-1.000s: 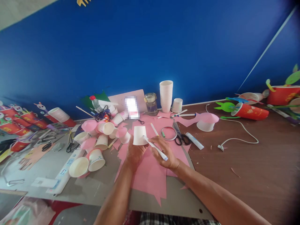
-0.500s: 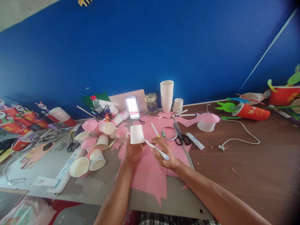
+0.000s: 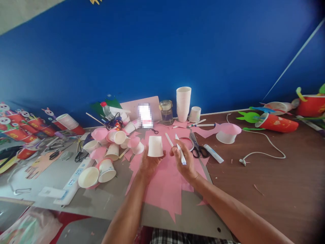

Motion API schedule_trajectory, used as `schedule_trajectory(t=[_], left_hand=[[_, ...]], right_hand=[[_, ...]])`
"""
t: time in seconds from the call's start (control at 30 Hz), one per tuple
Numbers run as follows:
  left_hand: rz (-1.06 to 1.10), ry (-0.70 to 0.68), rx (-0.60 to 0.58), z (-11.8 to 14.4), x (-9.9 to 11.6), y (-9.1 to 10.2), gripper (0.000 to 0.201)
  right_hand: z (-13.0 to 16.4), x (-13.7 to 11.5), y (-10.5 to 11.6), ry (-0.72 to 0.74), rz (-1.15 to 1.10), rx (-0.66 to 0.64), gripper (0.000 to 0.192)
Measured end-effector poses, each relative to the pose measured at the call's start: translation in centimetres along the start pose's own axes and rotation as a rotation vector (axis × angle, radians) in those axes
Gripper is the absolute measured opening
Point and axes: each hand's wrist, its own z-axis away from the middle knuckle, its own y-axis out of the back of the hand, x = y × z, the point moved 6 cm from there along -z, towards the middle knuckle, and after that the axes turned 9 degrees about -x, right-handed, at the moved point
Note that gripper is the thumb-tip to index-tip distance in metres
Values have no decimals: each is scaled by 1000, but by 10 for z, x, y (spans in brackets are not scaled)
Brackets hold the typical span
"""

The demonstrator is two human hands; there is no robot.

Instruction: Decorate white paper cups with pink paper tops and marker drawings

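Note:
My left hand (image 3: 150,164) is closed around the lower part of a white paper cup (image 3: 155,146), held upside down with its narrow end up. In my right hand (image 3: 186,162) is a white marker pen (image 3: 180,150), slanted, its upper end pointing away from me. Pen and cup are apart, the pen to the right. Below both hands lie sheets of pink paper (image 3: 162,193) with jagged cut edges. Just beyond my right hand are black-handled scissors (image 3: 199,150) and a roll of clear tape (image 3: 189,144), partly hidden by my fingers.
A tall stack of white cups (image 3: 183,105) stands by the blue wall beside a glass jar (image 3: 166,113). Several loose cups (image 3: 88,177) crowd the left, near a power strip (image 3: 72,184). On the right are a white cable (image 3: 270,140) and a fallen red cup (image 3: 280,122).
The pen has come away from the cup's lower edge and now points more upright. My left hand has shifted the cup slightly right. The view has turned a little.

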Motion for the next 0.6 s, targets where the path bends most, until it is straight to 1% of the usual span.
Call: schedule_trajectory(t=[0.07,0.13,0.3,0.4,0.47,0.53,0.6], left_hand=[[-10,10,-13,1,-1,-3,48],[-9,21,-29,2,-3,-7,49],[-2,38,-70,1,-10,-11,49],[-67,65,-109,0,-13,-15,57],[-118,77,-123,0,-15,-17,58],[-160,67,-104,0,-15,-17,56],[-205,24,-54,0,-14,-13,49]], right_hand=[[0,5,0,-22,27,33,26],[-1,8,-2,-29,28,41,28],[0,15,-10,-36,-30,-13,36],[1,15,-12,-20,-38,-38,37],[1,14,-12,-8,-43,-46,36],[0,13,-10,0,-47,-40,36],[0,12,-8,8,-50,-27,35]])
